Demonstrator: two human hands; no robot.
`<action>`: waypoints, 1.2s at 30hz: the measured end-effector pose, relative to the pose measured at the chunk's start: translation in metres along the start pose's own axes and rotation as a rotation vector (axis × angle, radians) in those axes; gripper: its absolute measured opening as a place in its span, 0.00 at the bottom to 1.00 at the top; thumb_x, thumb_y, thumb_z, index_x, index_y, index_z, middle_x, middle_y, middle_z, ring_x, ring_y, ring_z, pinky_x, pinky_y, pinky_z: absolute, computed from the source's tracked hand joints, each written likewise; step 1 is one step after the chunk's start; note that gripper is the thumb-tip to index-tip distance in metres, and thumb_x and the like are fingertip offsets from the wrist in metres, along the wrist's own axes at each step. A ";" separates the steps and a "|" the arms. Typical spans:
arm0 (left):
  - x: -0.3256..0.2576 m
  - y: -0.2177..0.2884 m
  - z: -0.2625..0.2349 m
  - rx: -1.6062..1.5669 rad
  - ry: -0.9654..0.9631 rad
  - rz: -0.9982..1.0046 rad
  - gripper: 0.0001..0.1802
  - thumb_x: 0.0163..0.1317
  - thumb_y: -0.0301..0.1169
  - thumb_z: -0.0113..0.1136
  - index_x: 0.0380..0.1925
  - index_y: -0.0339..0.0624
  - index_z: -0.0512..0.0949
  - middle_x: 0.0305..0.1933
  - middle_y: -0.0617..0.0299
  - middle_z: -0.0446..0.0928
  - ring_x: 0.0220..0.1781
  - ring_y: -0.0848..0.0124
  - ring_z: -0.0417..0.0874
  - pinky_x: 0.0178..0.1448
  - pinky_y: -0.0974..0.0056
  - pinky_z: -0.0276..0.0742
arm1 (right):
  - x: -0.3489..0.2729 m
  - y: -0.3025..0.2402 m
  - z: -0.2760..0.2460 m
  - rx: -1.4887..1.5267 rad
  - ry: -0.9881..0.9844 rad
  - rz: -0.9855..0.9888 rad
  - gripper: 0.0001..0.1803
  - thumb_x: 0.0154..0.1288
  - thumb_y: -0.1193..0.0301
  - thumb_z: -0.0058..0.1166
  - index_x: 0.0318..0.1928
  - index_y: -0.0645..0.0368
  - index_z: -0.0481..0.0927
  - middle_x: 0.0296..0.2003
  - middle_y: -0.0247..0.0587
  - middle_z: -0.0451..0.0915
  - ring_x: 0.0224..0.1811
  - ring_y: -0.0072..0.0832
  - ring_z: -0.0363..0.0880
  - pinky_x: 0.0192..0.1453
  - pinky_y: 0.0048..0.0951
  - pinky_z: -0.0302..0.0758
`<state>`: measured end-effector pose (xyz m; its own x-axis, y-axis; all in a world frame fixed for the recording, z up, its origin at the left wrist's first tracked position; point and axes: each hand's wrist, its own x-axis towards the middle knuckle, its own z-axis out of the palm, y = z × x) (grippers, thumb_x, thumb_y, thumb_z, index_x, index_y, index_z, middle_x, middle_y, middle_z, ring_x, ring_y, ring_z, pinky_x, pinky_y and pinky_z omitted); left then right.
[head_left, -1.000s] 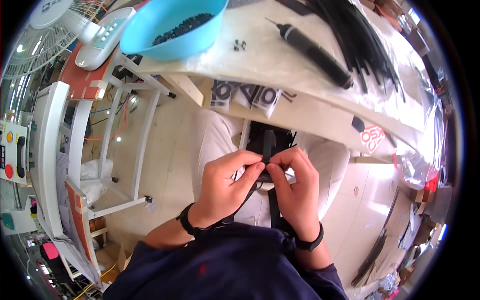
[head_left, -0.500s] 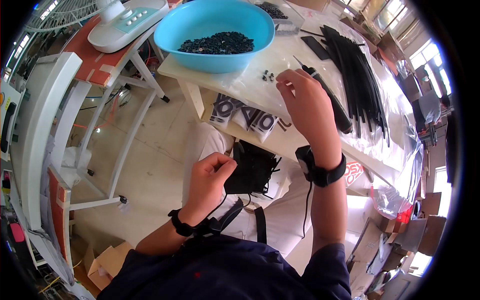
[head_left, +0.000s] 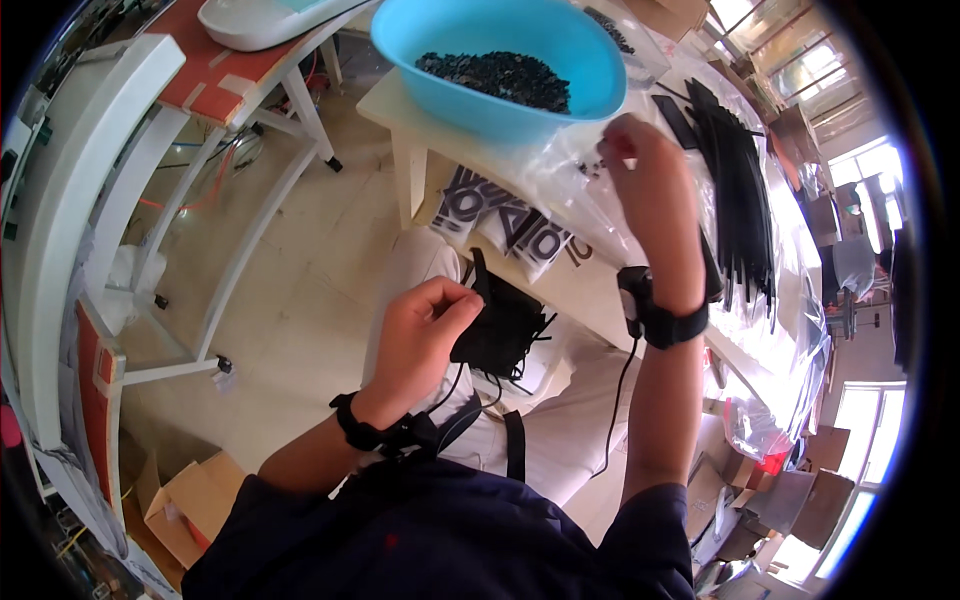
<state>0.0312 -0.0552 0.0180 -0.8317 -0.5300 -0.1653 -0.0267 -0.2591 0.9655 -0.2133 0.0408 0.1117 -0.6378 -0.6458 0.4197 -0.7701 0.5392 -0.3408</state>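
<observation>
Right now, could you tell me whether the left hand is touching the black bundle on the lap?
Touching: the head view shows the left hand pinching the black bundle's edge.

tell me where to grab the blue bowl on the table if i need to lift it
Grip the blue bowl by its near rim, coming from above. The rim flares outward over sloping walls, and it is filled with small black parts, so lift it level, preferably with a hand on each side.

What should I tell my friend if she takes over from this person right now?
Left hand: over the lap, pinching a black bundle, seemingly by a thin cord.
Right hand: raised to the table edge, fingertips at small dark parts on clear plastic sheet, beside the blue bowl of dark pieces. What it grips is too small to tell.
Black strips lie to the right.
Done: unclear. Left: cannot tell.
</observation>
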 end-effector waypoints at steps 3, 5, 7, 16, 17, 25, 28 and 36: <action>0.001 0.005 0.001 -0.049 -0.019 -0.031 0.06 0.67 0.26 0.60 0.33 0.33 0.80 0.31 0.69 0.78 0.36 0.82 0.73 0.43 0.73 0.67 | -0.027 -0.035 -0.025 0.261 0.068 0.148 0.07 0.61 0.77 0.61 0.39 0.64 0.78 0.31 0.46 0.84 0.36 0.34 0.87 0.39 0.31 0.80; -0.001 0.001 0.001 -0.117 -0.005 -0.040 0.06 0.66 0.25 0.59 0.33 0.33 0.81 0.32 0.68 0.78 0.36 0.82 0.74 0.44 0.74 0.68 | -0.055 -0.060 -0.030 0.393 0.004 0.161 0.07 0.60 0.79 0.62 0.38 0.63 0.78 0.31 0.41 0.83 0.33 0.26 0.85 0.36 0.27 0.78; -0.002 -0.003 0.005 -0.203 0.011 0.013 0.07 0.68 0.27 0.62 0.33 0.34 0.82 0.27 0.71 0.77 0.30 0.86 0.72 0.34 0.76 0.66 | -0.086 -0.070 -0.024 0.557 -0.102 0.142 0.08 0.58 0.81 0.62 0.38 0.62 0.78 0.30 0.39 0.82 0.31 0.22 0.82 0.35 0.24 0.78; -0.019 -0.002 0.033 -0.136 -0.054 0.039 0.06 0.67 0.25 0.62 0.33 0.32 0.81 0.29 0.69 0.80 0.32 0.85 0.76 0.36 0.76 0.72 | -0.160 -0.066 -0.012 0.531 -0.151 0.175 0.09 0.58 0.80 0.63 0.41 0.61 0.83 0.30 0.40 0.81 0.28 0.29 0.83 0.33 0.28 0.78; -0.020 -0.004 0.035 -0.129 -0.062 0.036 0.06 0.67 0.25 0.62 0.33 0.32 0.81 0.29 0.69 0.80 0.32 0.85 0.76 0.36 0.76 0.72 | -0.165 -0.065 -0.012 0.534 -0.145 0.182 0.09 0.58 0.80 0.63 0.41 0.61 0.83 0.30 0.40 0.81 0.28 0.29 0.83 0.33 0.28 0.78; -0.031 -0.008 0.046 0.082 -0.028 0.028 0.07 0.67 0.27 0.62 0.33 0.32 0.83 0.28 0.67 0.81 0.29 0.85 0.77 0.32 0.75 0.73 | -0.194 -0.058 -0.008 0.552 -0.039 0.207 0.10 0.60 0.79 0.64 0.43 0.58 0.86 0.33 0.40 0.83 0.28 0.35 0.83 0.33 0.29 0.78; -0.034 -0.009 0.052 0.115 -0.012 0.094 0.08 0.67 0.27 0.63 0.33 0.31 0.83 0.27 0.65 0.82 0.29 0.84 0.78 0.32 0.74 0.74 | -0.199 -0.059 -0.006 0.479 0.034 0.163 0.10 0.60 0.79 0.64 0.43 0.57 0.86 0.34 0.39 0.83 0.29 0.37 0.83 0.34 0.30 0.78; -0.045 0.002 0.062 0.270 -0.020 0.123 0.07 0.66 0.25 0.62 0.33 0.30 0.83 0.27 0.65 0.82 0.28 0.84 0.76 0.32 0.74 0.70 | -0.207 -0.061 -0.010 0.556 0.088 0.224 0.09 0.57 0.82 0.64 0.39 0.62 0.84 0.34 0.40 0.82 0.30 0.31 0.84 0.35 0.28 0.79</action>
<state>0.0340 0.0186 0.0394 -0.8488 -0.5270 -0.0421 -0.0690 0.0315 0.9971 -0.0343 0.1469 0.0543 -0.8002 -0.4890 0.3471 -0.5202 0.2782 -0.8075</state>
